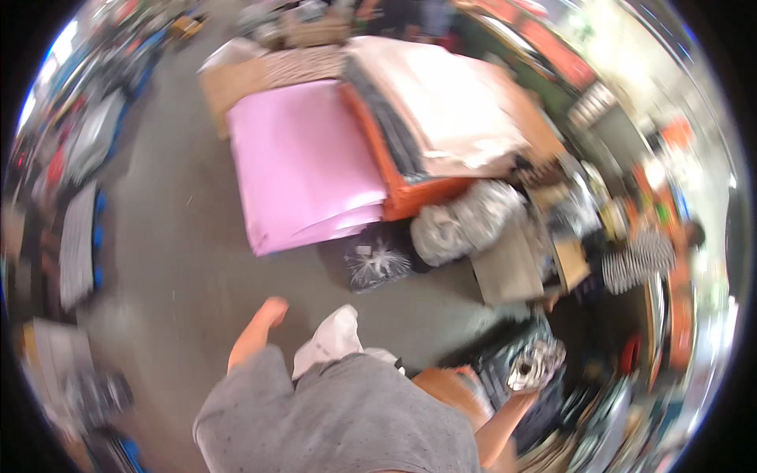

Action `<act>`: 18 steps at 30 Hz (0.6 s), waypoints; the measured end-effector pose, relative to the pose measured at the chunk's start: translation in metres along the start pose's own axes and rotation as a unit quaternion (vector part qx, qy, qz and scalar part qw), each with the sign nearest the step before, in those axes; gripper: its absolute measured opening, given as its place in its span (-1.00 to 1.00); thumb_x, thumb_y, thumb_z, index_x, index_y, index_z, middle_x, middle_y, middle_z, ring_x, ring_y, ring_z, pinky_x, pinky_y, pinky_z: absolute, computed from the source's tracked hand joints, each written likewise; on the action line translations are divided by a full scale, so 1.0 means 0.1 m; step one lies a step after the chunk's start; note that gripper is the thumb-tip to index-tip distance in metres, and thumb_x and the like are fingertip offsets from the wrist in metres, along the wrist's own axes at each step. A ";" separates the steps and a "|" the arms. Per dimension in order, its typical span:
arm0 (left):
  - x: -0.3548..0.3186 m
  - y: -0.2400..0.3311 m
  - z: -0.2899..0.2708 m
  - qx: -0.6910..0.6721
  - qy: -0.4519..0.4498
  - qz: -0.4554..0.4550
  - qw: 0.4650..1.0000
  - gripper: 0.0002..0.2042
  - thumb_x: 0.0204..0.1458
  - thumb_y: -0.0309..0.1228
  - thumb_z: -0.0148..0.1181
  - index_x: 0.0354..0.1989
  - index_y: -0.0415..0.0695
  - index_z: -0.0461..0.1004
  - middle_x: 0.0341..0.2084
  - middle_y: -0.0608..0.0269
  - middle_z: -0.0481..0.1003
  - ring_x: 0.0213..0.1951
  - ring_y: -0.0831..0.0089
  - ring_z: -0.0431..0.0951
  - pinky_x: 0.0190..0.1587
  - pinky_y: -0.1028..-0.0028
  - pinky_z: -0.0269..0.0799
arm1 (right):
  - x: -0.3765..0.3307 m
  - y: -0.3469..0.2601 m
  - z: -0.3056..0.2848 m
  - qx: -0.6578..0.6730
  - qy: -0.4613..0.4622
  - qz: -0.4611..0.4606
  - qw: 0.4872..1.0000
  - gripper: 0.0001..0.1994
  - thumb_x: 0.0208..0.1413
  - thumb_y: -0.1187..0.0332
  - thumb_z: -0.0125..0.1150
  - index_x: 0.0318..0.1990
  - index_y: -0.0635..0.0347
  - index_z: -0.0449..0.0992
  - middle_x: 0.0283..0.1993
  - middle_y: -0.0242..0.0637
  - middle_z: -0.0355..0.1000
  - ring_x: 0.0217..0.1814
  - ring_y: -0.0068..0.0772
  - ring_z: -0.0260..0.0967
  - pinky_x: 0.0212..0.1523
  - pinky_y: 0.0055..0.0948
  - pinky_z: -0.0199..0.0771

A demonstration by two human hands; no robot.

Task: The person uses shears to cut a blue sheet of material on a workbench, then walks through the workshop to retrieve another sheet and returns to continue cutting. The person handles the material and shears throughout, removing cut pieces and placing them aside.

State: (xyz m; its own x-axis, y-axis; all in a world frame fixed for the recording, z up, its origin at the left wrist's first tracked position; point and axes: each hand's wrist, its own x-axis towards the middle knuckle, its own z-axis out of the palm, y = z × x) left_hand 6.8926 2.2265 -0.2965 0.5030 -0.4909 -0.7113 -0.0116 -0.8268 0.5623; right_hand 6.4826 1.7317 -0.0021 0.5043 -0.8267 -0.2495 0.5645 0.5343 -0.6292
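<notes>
My left hand point(274, 310) hangs out over the grey floor at the lower middle, well apart from the stacks ahead. Motion smears its fingers, and no object shows in it. On the right, my right hand point(531, 389) grips a crumpled black-and-white bundle point(538, 366), perhaps wrapped in shiny film. The bundle's exact kind is unclear. Dark plastic-wrapped goods point(505, 355) lie beyond and beside that hand. In front of me stands a low pile of pink sheets point(303, 162), beside a taller stack topped with pale peach sheets point(441, 102).
A black plastic bag point(377, 260) and a clear-wrapped grey bundle point(469, 222) sit on the floor before the stacks. To their right is an opened cardboard box point(509, 264). A person in a striped top point(640, 260) is at the right. Piled goods point(87, 142) line the left side.
</notes>
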 end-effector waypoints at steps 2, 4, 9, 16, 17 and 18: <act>0.46 0.75 -0.09 -0.326 0.103 -0.002 0.940 -0.88 -0.10 -0.38 0.15 -0.38 -0.09 0.49 -0.66 0.34 0.39 -0.70 0.56 0.33 -0.71 0.53 0.18 | 0.57 -0.04 0.13 -0.020 0.006 0.025 0.999 -0.54 0.02 -0.06 0.06 -0.09 0.11 0.39 -0.19 -0.21 0.40 -0.27 -0.26 0.41 -0.36 -0.29 0.53; 0.85 1.55 -0.30 -0.340 0.058 0.036 0.938 -0.78 -0.03 -0.38 0.13 -0.18 -0.09 0.45 -0.58 0.36 0.43 -0.59 0.60 0.39 -0.62 0.55 0.26 | 1.05 -0.12 0.20 -0.029 0.007 0.036 0.999 -0.55 0.02 -0.05 0.06 -0.10 0.11 0.39 -0.20 -0.21 0.40 -0.27 -0.26 0.41 -0.36 -0.29 0.52; 1.37 3.38 -0.49 -0.119 0.207 0.174 0.955 -0.70 0.03 -0.28 0.15 -0.10 -0.15 0.43 -0.39 0.33 0.49 -0.39 0.52 0.46 -0.38 0.51 0.38 | 2.20 -0.60 0.09 -0.017 -0.028 0.048 0.998 -0.56 0.03 -0.04 0.05 -0.10 0.10 0.38 -0.20 -0.22 0.40 -0.28 -0.28 0.40 -0.38 -0.31 0.52; 1.50 6.47 0.21 -0.378 -0.046 0.270 0.884 -0.32 0.01 -0.48 0.10 0.33 0.04 -0.03 0.22 0.18 0.10 0.08 0.37 0.33 -0.06 0.39 0.38 | 3.43 -1.40 -0.14 0.113 -0.124 -0.026 0.985 -0.59 0.05 -0.03 0.04 -0.11 0.08 0.38 -0.21 -0.23 0.39 -0.30 -0.30 0.39 -0.39 -0.33 0.51; 1.48 6.93 0.33 -0.436 -0.153 0.339 0.819 -0.21 -0.04 -0.55 0.09 0.36 0.11 -0.18 0.33 0.20 -0.13 0.25 0.30 0.11 0.07 0.27 0.32 | 3.60 -1.47 -0.08 0.105 -0.180 -0.045 0.977 -0.59 0.05 -0.03 0.04 -0.11 0.08 0.38 -0.21 -0.24 0.39 -0.30 -0.31 0.39 -0.40 -0.33 0.51; 1.46 7.40 0.51 -0.465 -0.233 0.383 0.763 -0.16 -0.08 -0.60 0.07 0.37 0.13 -0.24 0.35 0.27 -0.21 0.30 0.29 -0.01 0.10 0.18 0.30 | 3.64 -1.59 -0.08 0.089 -0.035 -0.081 0.992 -0.51 0.00 -0.10 0.08 -0.07 0.09 0.36 -0.20 -0.19 0.39 -0.27 -0.24 0.41 -0.36 -0.26 0.54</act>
State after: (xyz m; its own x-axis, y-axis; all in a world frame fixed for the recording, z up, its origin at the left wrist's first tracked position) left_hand 6.9130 1.5287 -0.0058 0.2915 -0.9562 0.0259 0.5790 0.1979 0.7910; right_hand 6.5716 1.3441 0.0016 0.4382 -0.8931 -0.1013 0.7453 0.4240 -0.5145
